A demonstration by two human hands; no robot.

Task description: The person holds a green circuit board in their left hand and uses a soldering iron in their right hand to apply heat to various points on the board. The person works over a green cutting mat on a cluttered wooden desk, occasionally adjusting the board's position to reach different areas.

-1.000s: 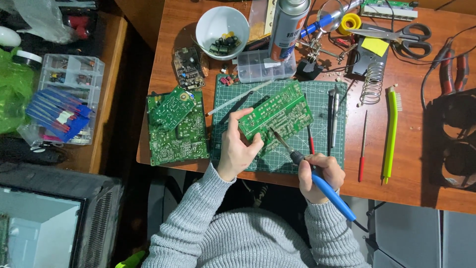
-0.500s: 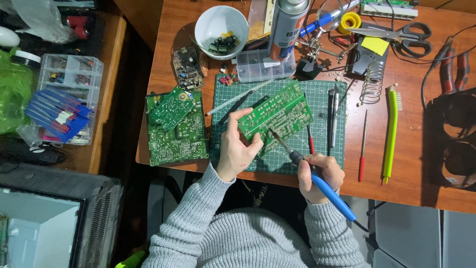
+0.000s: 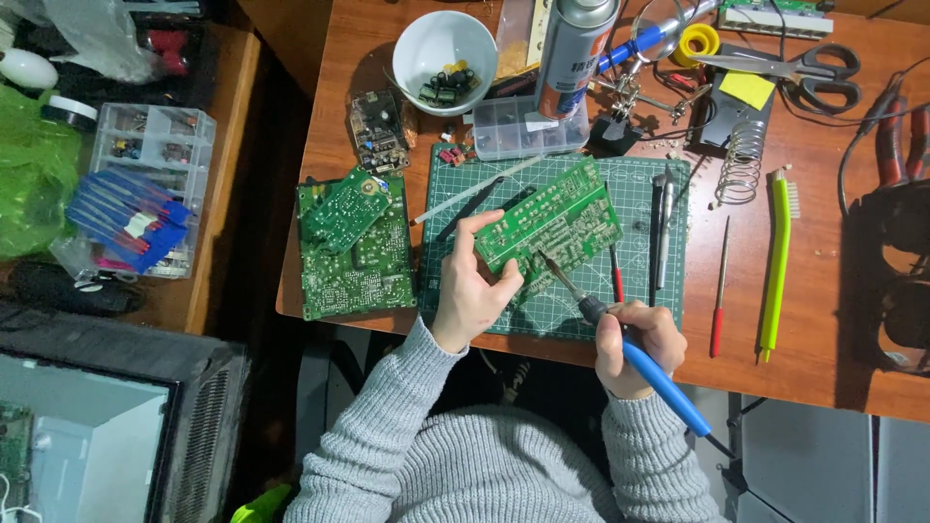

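Left hand [image 3: 472,291] pinches the green circuit board [image 3: 550,229] by its lower-left edge, thumb on top, fingers curled under, board tilted up off the green cutting mat [image 3: 639,291]. Right hand [image 3: 635,344] is closed in a pen grip around the blue-handled soldering iron [image 3: 620,334]; its tip rests on or just above the board's lower middle, contact too small to confirm. Board sits over the mat's centre, near the counter's [image 3: 833,320] front edge.

To do this well, judging from the pose: keep the board braced firmly so it doesn't rock, hold the tip on one joint only, keep left fingers well away from the hot shaft.

Nearby: two more green boards [image 3: 351,247] stacked left of the mat, white bowl [image 3: 445,48] of components, spray can [image 3: 573,44], scissors [image 3: 804,68], coiled iron stand [image 3: 741,160], green brush [image 3: 778,261], red screwdriver [image 3: 719,291].
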